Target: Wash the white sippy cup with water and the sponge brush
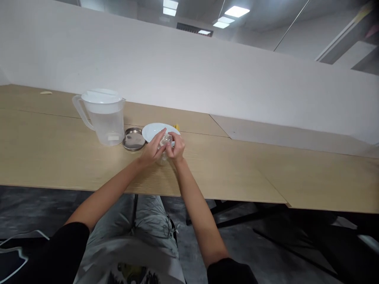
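Left hand (151,149) and right hand (177,148) gripping a smooth, clear vessel (164,142).
Fingers (158,141) closing around it, over a white plate (155,131).

No legible txt, labels or nos. in view.

Bright ceiling panels (232,12) give even light, soft shadows on table (237,177), w/ wide-angle warp at frame edges.
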Motion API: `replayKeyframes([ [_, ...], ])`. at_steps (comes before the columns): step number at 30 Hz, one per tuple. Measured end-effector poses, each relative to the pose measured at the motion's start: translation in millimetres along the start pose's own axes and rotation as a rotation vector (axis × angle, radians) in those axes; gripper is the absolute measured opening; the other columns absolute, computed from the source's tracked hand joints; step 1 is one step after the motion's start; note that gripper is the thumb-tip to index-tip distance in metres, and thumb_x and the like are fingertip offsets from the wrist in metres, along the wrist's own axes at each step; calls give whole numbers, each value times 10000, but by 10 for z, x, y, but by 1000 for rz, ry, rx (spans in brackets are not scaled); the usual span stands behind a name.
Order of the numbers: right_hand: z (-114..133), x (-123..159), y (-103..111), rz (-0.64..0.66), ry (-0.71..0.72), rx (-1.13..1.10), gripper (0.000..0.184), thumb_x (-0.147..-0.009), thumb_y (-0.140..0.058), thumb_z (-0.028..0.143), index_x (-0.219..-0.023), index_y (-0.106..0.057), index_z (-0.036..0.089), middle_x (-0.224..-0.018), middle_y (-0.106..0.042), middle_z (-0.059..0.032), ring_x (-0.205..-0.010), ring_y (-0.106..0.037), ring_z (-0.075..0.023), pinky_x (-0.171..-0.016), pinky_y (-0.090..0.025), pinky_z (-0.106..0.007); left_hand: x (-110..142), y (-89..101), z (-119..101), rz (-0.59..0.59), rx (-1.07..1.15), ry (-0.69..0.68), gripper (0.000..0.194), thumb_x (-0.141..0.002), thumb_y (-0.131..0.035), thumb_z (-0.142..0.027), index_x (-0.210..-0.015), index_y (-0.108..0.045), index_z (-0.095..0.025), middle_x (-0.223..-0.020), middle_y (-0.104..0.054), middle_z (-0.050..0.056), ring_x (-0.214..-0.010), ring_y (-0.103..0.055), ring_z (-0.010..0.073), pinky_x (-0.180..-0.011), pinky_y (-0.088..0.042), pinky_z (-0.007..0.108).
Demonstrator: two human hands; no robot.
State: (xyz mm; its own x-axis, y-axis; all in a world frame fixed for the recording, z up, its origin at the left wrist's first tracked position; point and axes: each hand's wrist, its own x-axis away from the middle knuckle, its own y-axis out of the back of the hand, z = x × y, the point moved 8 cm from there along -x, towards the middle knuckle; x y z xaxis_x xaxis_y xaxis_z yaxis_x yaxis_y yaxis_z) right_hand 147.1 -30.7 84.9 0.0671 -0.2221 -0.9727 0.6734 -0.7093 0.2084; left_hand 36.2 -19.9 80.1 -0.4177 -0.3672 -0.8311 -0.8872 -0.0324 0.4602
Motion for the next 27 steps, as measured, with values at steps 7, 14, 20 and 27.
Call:
replayKeyframes([
  [7,-111,124,-83,10,-158,1,423,-898,-318,466,-1112,-516,159,-844,-627,-87,-717,-604,-205,-654,-486,-337,91,-90,160,16,11,164,544,-963,-349,-430,-1428,-303,-153,-1402,-471,153,-1285,-468,252,-1048,-403,382],
  [14,-128,131,-129,41,-213,38,435,-900,-284,486,-1082,-499,154,-830,-631,-88,-713,-618,-212,-628,-490,-331,110,-84,184,-5,-21,173,537,-960,-333,-427,-1415,-315,-141,-1380,-494,152,-1237,-513,245,-1005,-430,365],
  [20,-39,192,-85,-3,-271,38,419,-908,-317,443,-1148,-503,154,-963,-653,-122,-813,-631,-221,-690,-510,-345,178,-83,194,-56,-122,214,555,-958,-321,-444,-1423,-326,-142,-1265,-584,151,-1097,-590,237,-915,-458,343],
  [27,58,272,-83,33,-250,-3,522,-879,-423,438,-1323,-433,164,-1182,-611,-138,-936,-623,-220,-807,-518,-354,276,-41,285,-76,-240,191,679,-857,-503,-464,-1422,-328,-129,-1071,-655,119,-1006,-602,240,-942,-424,382],
])
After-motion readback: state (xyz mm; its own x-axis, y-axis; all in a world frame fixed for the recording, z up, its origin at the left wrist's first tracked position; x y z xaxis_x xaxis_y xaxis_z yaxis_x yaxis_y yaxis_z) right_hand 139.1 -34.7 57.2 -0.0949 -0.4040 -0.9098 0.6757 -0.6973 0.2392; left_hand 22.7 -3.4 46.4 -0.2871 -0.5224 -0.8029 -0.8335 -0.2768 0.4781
